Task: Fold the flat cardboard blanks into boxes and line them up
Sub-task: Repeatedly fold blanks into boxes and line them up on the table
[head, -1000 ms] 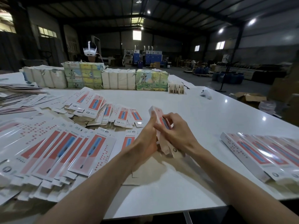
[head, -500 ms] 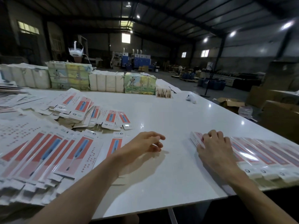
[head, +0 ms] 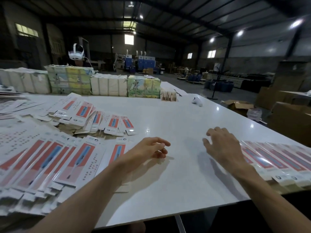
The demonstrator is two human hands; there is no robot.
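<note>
Guessing these flat blanks [head: 80, 158] are light, bendy, slick; pinch a long edge. Left hand [head: 151, 148] and right hand [head: 222, 145] hover loose, empty.

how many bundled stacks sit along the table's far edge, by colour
white paper-wrapped stacks: 2
green-and-yellow illustrated stacks: 2
small tan striped stack: 1
total: 5
</note>
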